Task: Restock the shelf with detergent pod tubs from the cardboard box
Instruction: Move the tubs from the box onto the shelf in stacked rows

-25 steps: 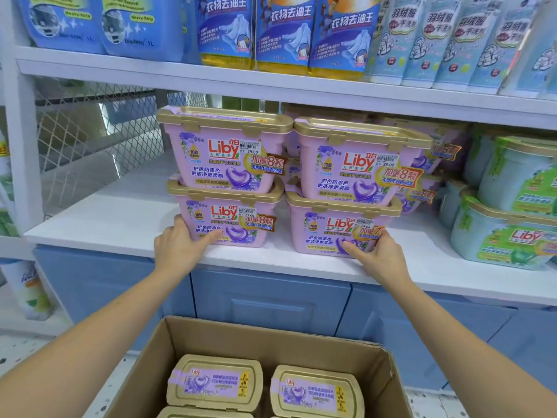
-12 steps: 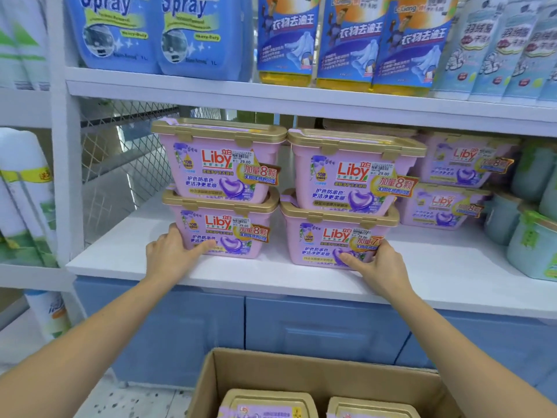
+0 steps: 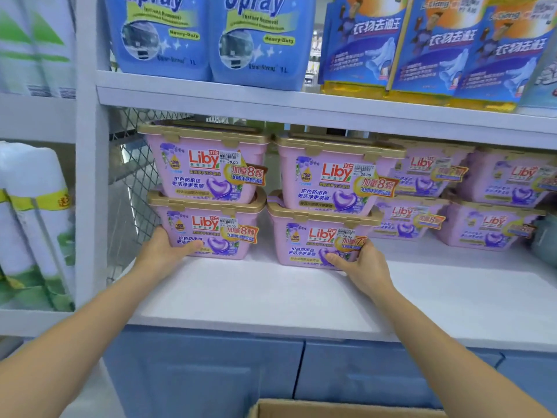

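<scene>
Pink bottom tubs now deeper; left hand, right hand fingers still gripping them.

Blue spray jugs stand left of blue-orange pouches.

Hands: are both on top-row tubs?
No, the left hand grips the lower left Liby tub and the right hand grips the lower right Liby tub.

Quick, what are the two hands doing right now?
Left hand: grips the lower left tub at its corner.
Right hand: grips the lower right tub at its corner.
</scene>
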{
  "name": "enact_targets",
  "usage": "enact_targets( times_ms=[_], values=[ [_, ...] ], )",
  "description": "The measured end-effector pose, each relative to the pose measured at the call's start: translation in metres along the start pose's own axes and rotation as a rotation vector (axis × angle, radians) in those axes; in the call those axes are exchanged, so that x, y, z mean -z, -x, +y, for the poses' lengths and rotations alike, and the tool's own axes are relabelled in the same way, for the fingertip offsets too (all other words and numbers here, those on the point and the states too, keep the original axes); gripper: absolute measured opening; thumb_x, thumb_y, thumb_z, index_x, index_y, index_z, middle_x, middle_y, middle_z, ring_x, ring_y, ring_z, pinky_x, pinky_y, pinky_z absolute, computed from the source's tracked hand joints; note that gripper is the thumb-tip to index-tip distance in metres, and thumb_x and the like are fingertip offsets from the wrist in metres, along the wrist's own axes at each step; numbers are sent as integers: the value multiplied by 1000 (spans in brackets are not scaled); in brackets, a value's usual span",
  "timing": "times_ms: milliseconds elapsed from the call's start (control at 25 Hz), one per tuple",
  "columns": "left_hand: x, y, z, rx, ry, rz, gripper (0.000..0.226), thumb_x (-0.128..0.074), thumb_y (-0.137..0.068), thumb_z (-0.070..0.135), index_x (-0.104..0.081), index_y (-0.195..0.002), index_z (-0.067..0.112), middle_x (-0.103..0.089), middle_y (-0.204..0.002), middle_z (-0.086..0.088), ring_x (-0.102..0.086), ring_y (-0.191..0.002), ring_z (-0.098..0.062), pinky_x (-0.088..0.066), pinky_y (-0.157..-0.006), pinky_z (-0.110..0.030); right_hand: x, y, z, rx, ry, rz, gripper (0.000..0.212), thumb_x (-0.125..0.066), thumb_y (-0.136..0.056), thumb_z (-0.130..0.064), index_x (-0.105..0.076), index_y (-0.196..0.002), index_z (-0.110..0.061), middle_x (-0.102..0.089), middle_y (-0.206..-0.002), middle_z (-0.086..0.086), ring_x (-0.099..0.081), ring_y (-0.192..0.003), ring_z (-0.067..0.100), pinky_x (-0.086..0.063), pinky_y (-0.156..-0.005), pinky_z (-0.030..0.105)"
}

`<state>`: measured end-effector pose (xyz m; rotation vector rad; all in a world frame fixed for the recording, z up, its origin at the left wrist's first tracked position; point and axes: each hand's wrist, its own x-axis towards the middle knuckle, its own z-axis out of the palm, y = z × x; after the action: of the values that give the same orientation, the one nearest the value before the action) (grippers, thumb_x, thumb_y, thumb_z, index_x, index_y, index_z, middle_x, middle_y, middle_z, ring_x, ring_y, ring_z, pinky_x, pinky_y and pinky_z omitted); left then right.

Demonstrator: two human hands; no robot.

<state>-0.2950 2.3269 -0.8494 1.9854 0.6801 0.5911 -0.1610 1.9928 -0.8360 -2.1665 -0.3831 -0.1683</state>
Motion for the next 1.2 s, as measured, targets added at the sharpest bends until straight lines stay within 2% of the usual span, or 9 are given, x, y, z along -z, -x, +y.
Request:
enact_targets(
  times_ms=[160,280,400,520,640,760,1040,1120,1200],
  values=[
    [-1,-21,3,-23,84,17,44,-76,-73,14,-60,-114,9,-66,-112,-6,-61,-100,-23,-46,-94,-38,-22,-28,-5,27,-11,5,59,-76,-68,-42,-49,-109,-9,-65,-97,6,-61,-90,29,-51,-80,40],
    [1,-40,-1,-19,56,43,59,-80,-61,37,-60,-113,15,-67,-116,-9,-63,-105,-29,-47,-97,-47,-36,-48,-7,46,-8,11,51,-77,-69,-40,-43,-98,-15,-52,-72,-5,-52,-77,25,-46,-70,35],
    [-4,-73,-22,-11,-18,68,88,-70,-44,67,-55,-117,21,-67,-120,-4,-62,-108,-29,-48,-95,-48,-43,-71,-8,41,0,-22,56,-76,-68,-43,-48,-107,-15,-51,-75,-8,-52,-80,23,-48,-78,38],
    [-12,-81,-12,-4,-111,69,93,-62,-45,69,-50,-121,17,-65,-122,-7,-61,-109,-31,-48,-93,-46,-45,-90,-4,15,-5,-34,47,-76,-67,-44,-46,-98,-25,-49,-70,-12,-51,-81,22,-46,-83,39],
    [-18,-91,-4,4,-161,39,90,-60,-47,70,-50,-119,17,-66,-120,-6,-62,-106,-31,-49,-90,-46,-45,-99,-1,9,1,-36,45,-76,-71,-38,-31,-67,-33,-38,-61,-17,-45,-76,19,-38,-71,29],
    [-23,-92,2,20,-229,59,75,-67,-63,62,-50,-117,13,-66,-117,-9,-61,-103,-33,-49,-87,-44,-44,-105,1,11,-15,-35,50,-75,-73,-32,-27,-63,-34,-38,-61,-18,-44,-64,11,-34,-59,26],
    [-29,-90,8,-3,-314,77,83,-58,-53,71,-48,-115,17,-67,-116,-7,-61,-105,-33,-49,-84,-39,-45,-114,15,9,-13,-31,42,-75,-70,-43,-33,-68,-37,-40,-63,-19,-48,-80,19,-37,-74,28],
    [-29,-90,8,-13,-329,70,84,-53,-50,74,-49,-112,19,-68,-113,-5,-62,-104,-32,-49,-84,-39,-43,-116,20,11,-21,-57,29,-73,-72,-42,-48,-84,-35,-53,-75,-15,-51,-86,19,-39,-77,28],
    [-29,-89,8,-20,-343,64,83,-52,-49,76,-50,-110,19,-69,-111,-4,-62,-103,-31,-49,-83,-38,-41,-117,21,5,-3,-77,43,-72,-73,-43,-54,-105,-22,-63,-95,-5,-55,-94,22,-43,-82,30]
  ],
)
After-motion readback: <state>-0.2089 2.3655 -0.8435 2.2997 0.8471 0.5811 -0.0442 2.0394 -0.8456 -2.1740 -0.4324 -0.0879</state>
